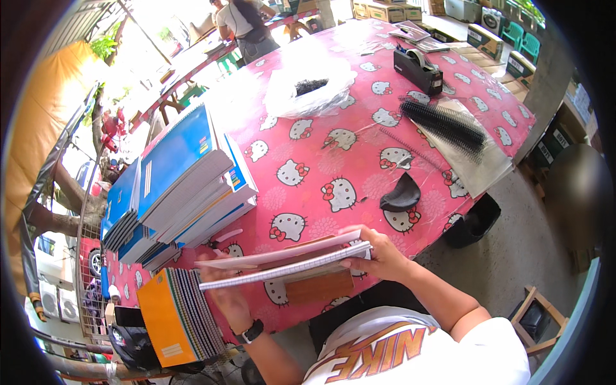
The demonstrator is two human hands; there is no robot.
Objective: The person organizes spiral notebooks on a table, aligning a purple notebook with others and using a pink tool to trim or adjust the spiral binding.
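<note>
Both my hands hold a white notebook (289, 266) edge-on above the near side of the table. Small regular marks run along its near edge; whether they are holes or a coil I cannot tell. A pale pinkish sheet or cover stands slightly apart behind it. My right hand (378, 255) grips the right end, thumb on the near side. At the left end, my left hand (228, 298) supports it, its fingers partly hidden. Below lies a brown board (319, 286). Left of my left hand is a row of orange-covered spiral notebooks (168, 317).
Blue-covered books (183, 160) are stacked at the left. On the pink patterned table (308, 224) lie a black curved piece (401, 194), black spiral coils (446, 128) on a pale sheet, a tape dispenser (418, 70) and a plastic bag (311, 96). A person (247, 29) stands beyond.
</note>
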